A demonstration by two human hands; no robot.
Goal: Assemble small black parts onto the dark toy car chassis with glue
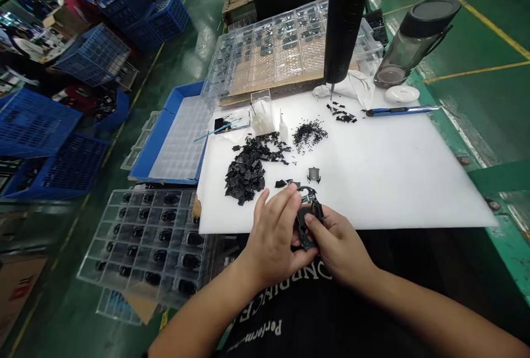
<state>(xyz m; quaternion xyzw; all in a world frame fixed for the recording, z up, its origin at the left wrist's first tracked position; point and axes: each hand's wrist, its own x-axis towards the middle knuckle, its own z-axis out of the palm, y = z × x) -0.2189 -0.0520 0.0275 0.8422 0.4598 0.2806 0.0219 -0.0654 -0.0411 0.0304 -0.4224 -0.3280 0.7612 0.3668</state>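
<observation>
Close to the front edge of the white work board, both hands are on a black plastic part (305, 220) with a ring-shaped upper end. My right hand (342, 242) grips it, thumb pressed on its flat face. My left hand (273, 231) is curved around its left side, thumb at the lower end and fingertips near the top; some of its fingers are hidden. Just beyond the hands lie a small dark bracket-like piece (314, 174) and a few loose black bits (280, 184). A heap of flat black pieces (245, 173) lies to the left.
Tiny black pieces (308, 135) lie under a hanging black screwdriver (348, 21). A blue pen-like tool (399, 110) and a bottle (414, 43) are at right. Clear compartment trays stand behind (275, 65) and at left (143, 236), near a blue tray (143, 162).
</observation>
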